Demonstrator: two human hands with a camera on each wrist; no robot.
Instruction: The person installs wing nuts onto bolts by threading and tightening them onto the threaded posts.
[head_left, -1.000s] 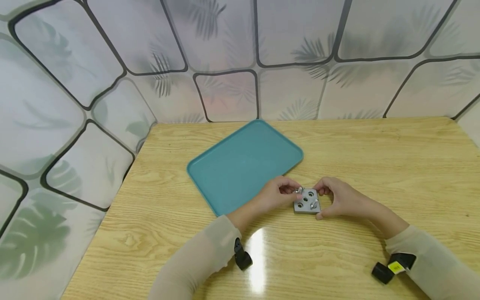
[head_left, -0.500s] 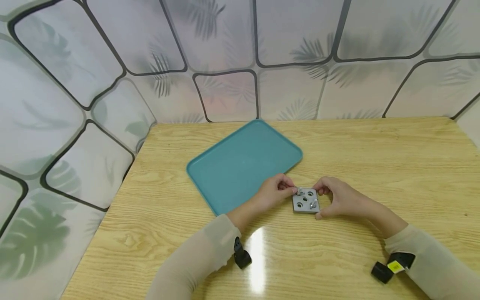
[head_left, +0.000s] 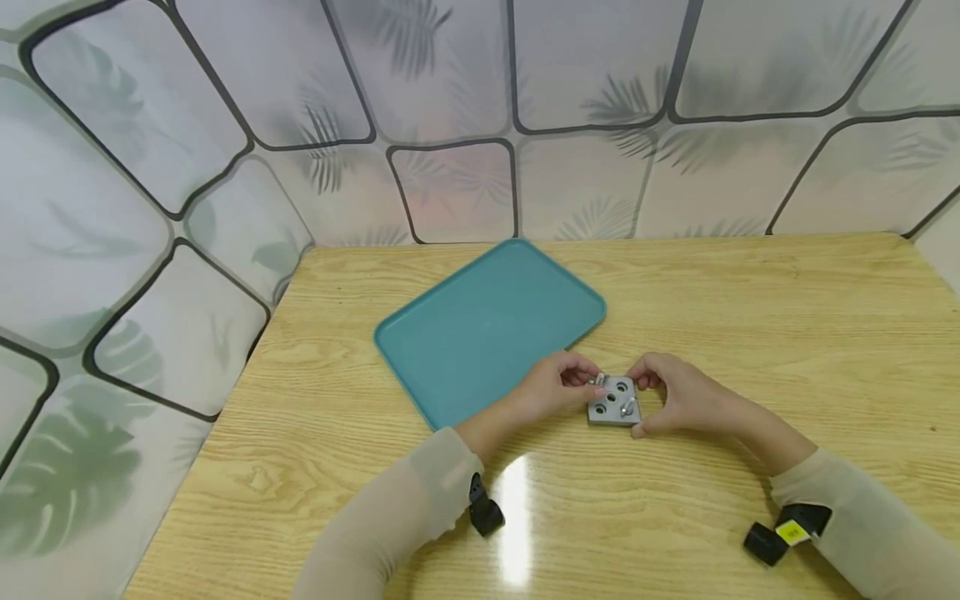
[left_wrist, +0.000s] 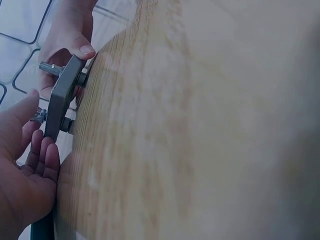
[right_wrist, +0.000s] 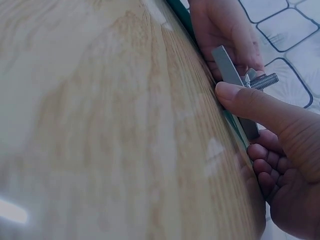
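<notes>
A grey square metal plate (head_left: pixel 615 417) with several holes lies just over the wooden table, tilted on edge in the wrist views. Two threaded bolts run through opposite corners; one bolt (right_wrist: pixel 267 81) has a wing nut (right_wrist: pixel 249 76) at its base, and bolt heads (left_wrist: pixel 66 124) show underneath. My left hand (head_left: pixel 551 387) pinches the fastener on the plate's far-left corner between thumb and forefinger, partly hiding it; it looks like a wing nut on the bolt (left_wrist: pixel 39 116). My right hand (head_left: pixel 678 400) grips the plate's right edge, thumb at the near corner, fingers at the far one.
A teal tray (head_left: pixel 487 333) lies at an angle behind and left of the plate, its near edge under the left forearm. The wooden table (head_left: pixel 787 317) stretches to both sides. A patterned wall covering (head_left: pixel 585 183) rises behind it.
My left thumb and forefinger drew back left from the corner fastener half a second ago and are now over it again. The right hand and plate stay nearly still.
</notes>
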